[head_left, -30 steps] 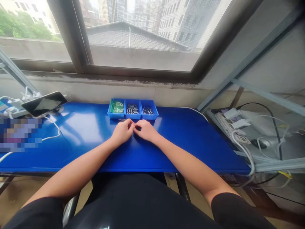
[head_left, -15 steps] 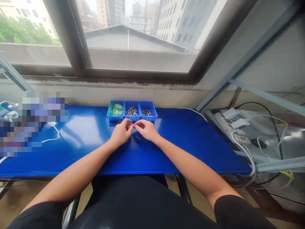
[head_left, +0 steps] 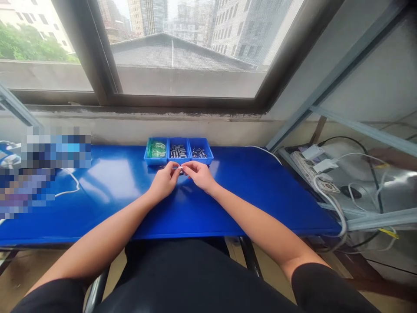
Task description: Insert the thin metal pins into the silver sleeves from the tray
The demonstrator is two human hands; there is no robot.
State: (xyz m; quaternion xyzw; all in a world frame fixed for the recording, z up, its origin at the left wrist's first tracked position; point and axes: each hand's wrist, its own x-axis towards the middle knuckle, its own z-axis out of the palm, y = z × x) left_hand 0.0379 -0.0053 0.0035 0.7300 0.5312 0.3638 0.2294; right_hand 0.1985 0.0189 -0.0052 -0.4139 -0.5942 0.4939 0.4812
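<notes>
My left hand [head_left: 163, 181] and my right hand [head_left: 201, 176] meet fingertip to fingertip over the blue table, just in front of three blue bins. Both are closed in a pinch on a small slim piece [head_left: 180, 168] with a pale part showing between them. Its exact kind is too small to tell, and fingers cover much of it. In the left bin [head_left: 156, 161] lies a green bag with small pale pieces. Short metal cylinders [head_left: 178, 151] fill the middle bin, and thin dark and silvery pins [head_left: 198, 152] lie in the right one.
The blue table [head_left: 260, 195] runs along under a window. White cables and a blurred-out patch are at its left end. To the right, a power strip [head_left: 314, 171] with plugs and cables sits on a metal rack. A white cable crosses the table's back right edge.
The view has shifted slightly. My fingertips have moved a little on the small piece, and its pale part shows more plainly between them. The bins stay in place.
</notes>
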